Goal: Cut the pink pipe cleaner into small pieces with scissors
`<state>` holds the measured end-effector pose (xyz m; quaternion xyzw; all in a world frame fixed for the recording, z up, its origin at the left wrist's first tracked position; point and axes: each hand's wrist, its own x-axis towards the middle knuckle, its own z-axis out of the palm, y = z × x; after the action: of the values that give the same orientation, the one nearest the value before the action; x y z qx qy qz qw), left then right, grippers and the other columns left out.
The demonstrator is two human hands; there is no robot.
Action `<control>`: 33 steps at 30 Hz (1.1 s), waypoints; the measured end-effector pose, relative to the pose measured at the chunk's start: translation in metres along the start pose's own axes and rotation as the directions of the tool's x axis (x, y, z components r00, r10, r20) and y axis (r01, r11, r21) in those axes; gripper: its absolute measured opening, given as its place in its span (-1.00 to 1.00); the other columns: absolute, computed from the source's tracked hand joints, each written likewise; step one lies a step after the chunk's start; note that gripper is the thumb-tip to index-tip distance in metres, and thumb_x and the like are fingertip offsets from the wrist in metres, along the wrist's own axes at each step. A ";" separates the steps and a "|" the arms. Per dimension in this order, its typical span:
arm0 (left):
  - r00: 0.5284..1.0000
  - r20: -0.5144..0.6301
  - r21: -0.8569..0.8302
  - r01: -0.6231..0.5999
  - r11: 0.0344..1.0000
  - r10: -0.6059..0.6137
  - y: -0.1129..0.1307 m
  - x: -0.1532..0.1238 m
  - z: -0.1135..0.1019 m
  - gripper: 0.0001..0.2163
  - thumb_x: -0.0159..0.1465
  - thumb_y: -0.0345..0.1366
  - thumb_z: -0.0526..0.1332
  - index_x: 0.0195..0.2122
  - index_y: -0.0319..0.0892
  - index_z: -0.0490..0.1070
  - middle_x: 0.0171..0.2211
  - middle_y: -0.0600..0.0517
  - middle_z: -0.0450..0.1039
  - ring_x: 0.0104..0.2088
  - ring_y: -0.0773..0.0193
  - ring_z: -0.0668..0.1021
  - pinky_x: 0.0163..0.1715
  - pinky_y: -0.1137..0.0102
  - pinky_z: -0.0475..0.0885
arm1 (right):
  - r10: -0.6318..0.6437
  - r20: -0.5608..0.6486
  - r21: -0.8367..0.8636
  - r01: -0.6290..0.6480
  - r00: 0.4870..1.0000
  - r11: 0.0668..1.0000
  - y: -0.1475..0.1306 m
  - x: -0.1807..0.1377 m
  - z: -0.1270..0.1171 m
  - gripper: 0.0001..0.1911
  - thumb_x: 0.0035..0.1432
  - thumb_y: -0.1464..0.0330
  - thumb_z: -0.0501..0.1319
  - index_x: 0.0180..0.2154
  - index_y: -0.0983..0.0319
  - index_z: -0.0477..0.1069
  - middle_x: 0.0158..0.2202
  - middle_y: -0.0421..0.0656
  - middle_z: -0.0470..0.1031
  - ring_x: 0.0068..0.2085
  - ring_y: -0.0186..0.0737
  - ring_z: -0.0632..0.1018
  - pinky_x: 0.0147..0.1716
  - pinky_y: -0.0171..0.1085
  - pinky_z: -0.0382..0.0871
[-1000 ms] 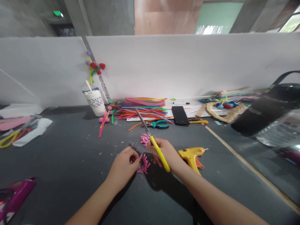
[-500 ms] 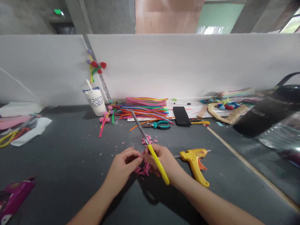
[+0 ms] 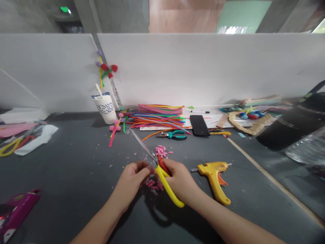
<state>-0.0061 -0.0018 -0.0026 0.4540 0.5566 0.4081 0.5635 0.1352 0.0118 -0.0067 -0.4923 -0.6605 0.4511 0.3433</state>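
My right hand (image 3: 182, 179) grips a pair of scissors (image 3: 169, 191) with yellow and red handles. Their slim blades look shut and point up and to the left, away from me. My left hand (image 3: 129, 184) is closed, thumb and fingertips pinched beside the scissor handles. What it holds, if anything, is hidden and blurred. Short pink snippets (image 3: 161, 151) lie in a small heap just beyond the scissors. More pink cut pieces (image 3: 151, 184) lie on the dark table (image 3: 83, 189) between and below my hands.
A yellow glue gun (image 3: 214, 173) lies to the right. Ahead are pliers (image 3: 177, 135), a phone (image 3: 199, 125) and a pile of coloured pipe cleaners (image 3: 157, 118). A white cup (image 3: 106, 110) stands behind a pink pipe-cleaner flower (image 3: 114, 130). Far right is a black bottle (image 3: 286, 125).
The scissors have turned in my right hand, their tips swinging left and lower, so the red handle shows now. My left hand stays pinched close by. The view has shifted slightly.
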 end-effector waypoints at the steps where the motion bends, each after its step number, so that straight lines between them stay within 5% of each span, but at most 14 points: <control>1: 1.000 0.008 0.004 -0.001 1.000 0.000 0.001 0.000 0.000 -0.88 0.03 -0.29 0.16 -0.53 -0.24 0.36 -0.67 0.15 0.22 -0.67 0.44 0.22 -0.65 0.53 0.08 | 0.004 -0.009 0.010 -0.004 1.000 1.000 -0.001 0.000 0.000 -0.86 -0.17 0.39 0.14 -0.61 0.23 0.16 -0.65 -0.34 0.14 -0.56 -0.42 0.16 -0.60 -0.42 0.02; 6: 0.997 0.020 0.132 -0.075 0.988 0.073 0.006 -0.002 -0.006 -0.84 0.09 -0.25 0.10 -0.58 -0.19 0.30 -0.69 0.18 0.13 -0.67 0.41 0.19 -0.64 0.50 0.06 | 0.032 -0.009 0.098 -0.031 0.999 0.995 -0.008 -0.002 -0.005 -0.90 -0.13 0.41 0.06 -0.59 0.20 0.12 -0.68 -0.35 0.14 -0.63 -0.44 0.18 -0.66 -0.44 0.05; 10: 0.982 0.011 0.474 -0.170 0.864 0.187 0.008 0.004 -0.018 -0.64 0.11 -0.17 0.07 -0.79 -0.16 0.15 -0.78 0.17 0.03 -0.68 0.36 0.18 -0.63 0.46 0.02 | 0.083 0.005 0.141 -0.083 0.997 0.987 -0.011 -0.001 -0.010 -0.89 -0.11 0.41 0.06 -0.58 0.18 0.10 -0.74 -0.38 0.14 -0.73 -0.47 0.15 -0.73 -0.44 0.01; 12: 0.972 -0.007 0.558 -0.190 0.807 0.234 0.007 0.007 -0.022 -0.70 0.08 -0.21 0.11 -0.76 -0.16 0.23 -0.74 0.15 0.13 -0.65 0.34 0.23 -0.61 0.46 0.06 | 0.100 0.011 0.152 -0.101 0.995 0.983 -0.011 0.000 -0.012 -0.88 -0.10 0.41 0.06 -0.58 0.18 0.10 -0.75 -0.39 0.15 -0.75 -0.47 0.15 -0.74 -0.44 0.00; 14: 0.954 -0.046 0.570 -0.219 0.792 0.297 0.005 0.009 -0.023 -0.94 0.01 -0.32 0.17 -0.56 -0.16 0.38 -0.58 0.13 0.29 -0.61 0.35 0.28 -0.57 0.46 0.13 | 0.110 0.022 0.160 -0.112 0.994 0.981 -0.010 0.001 -0.012 -0.88 -0.10 0.42 0.06 -0.58 0.18 0.10 -0.76 -0.40 0.15 -0.76 -0.48 0.15 -0.75 -0.45 -0.01; 18: 0.917 -0.019 0.544 -0.324 0.774 0.398 0.007 0.004 -0.017 -0.90 0.07 -0.31 0.14 -0.40 -0.14 0.42 -0.36 0.06 0.33 -0.52 0.35 0.33 -0.47 0.44 0.22 | 0.114 0.063 0.168 -0.123 0.992 0.978 -0.010 0.002 -0.010 -0.91 -0.13 0.43 0.07 -0.58 0.19 0.14 -0.75 -0.39 0.14 -0.74 -0.47 0.16 -0.74 -0.45 0.01; 23: 0.915 0.120 0.543 -0.386 0.746 0.387 0.010 -0.006 -0.008 -0.89 0.11 -0.32 0.12 -0.44 -0.14 0.43 -0.47 0.08 0.33 -0.52 0.33 0.35 -0.48 0.44 0.22 | 0.088 0.095 0.155 -0.102 0.992 0.983 -0.008 0.002 -0.006 -0.93 -0.20 0.46 0.08 -0.60 0.21 0.18 -0.68 -0.36 0.16 -0.64 -0.44 0.22 -0.66 -0.44 0.08; 33: 0.912 0.145 0.585 -0.393 0.710 0.385 0.003 -0.005 -0.006 -0.90 0.06 -0.35 0.15 -0.49 -0.12 0.45 -0.53 0.06 0.41 -0.51 0.28 0.36 -0.48 0.42 0.20 | 0.042 0.014 0.059 -0.043 0.999 0.997 -0.006 -0.001 -0.004 -0.88 -0.23 0.45 0.12 -0.62 0.22 0.15 -0.64 -0.33 0.16 -0.54 -0.40 0.18 -0.58 -0.42 0.06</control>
<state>-0.0117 -0.0060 0.0015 0.7182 0.5454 0.3161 0.2944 0.1373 0.0115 0.0001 -0.4927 -0.6384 0.4810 0.3439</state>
